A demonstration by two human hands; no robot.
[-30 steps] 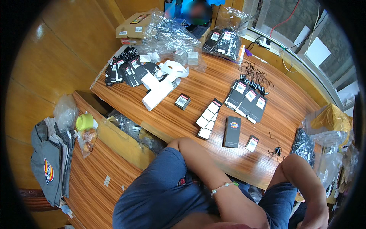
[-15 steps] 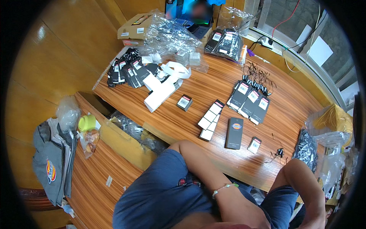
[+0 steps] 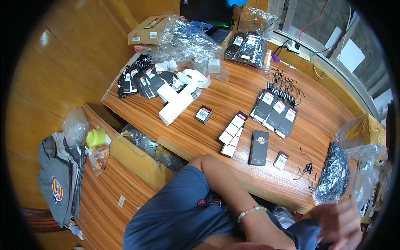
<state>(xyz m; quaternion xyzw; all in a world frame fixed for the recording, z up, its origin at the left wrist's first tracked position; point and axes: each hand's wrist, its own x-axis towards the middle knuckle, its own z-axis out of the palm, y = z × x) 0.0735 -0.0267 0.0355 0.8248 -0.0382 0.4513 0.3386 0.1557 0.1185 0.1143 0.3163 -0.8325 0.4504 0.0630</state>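
My left forearm, with a beaded bracelet [image 3: 250,211] at the wrist, lies across my lap. The back of my left hand [image 3: 268,231] shows at the lower edge, its fingers hidden. Smeared by motion, my right hand [image 3: 339,223] is near the table's right front edge, just below a clear bag of black cords [image 3: 332,175]. Loose black cords [image 3: 308,168] lie beside that bag. Further left are a small tag stack [image 3: 280,160], a stack of long dark tags [image 3: 259,148], fanned white-and-black tags [image 3: 232,134] and another small stack [image 3: 203,113].
Corded tags [image 3: 275,110] lie at the right back, more dark tags [image 3: 141,81] and a white label strip [image 3: 177,108] at the left. Behind are a cardboard box [image 3: 146,33], crumpled plastic and bagged tags [image 3: 248,48]. Grey cloth [image 3: 56,179] hangs left; an open drawer [image 3: 137,152] sits below.
My right hand has come up into view at the lower right, where the bent arm was before. The view has shifted slightly. The tags on the table stay in place.
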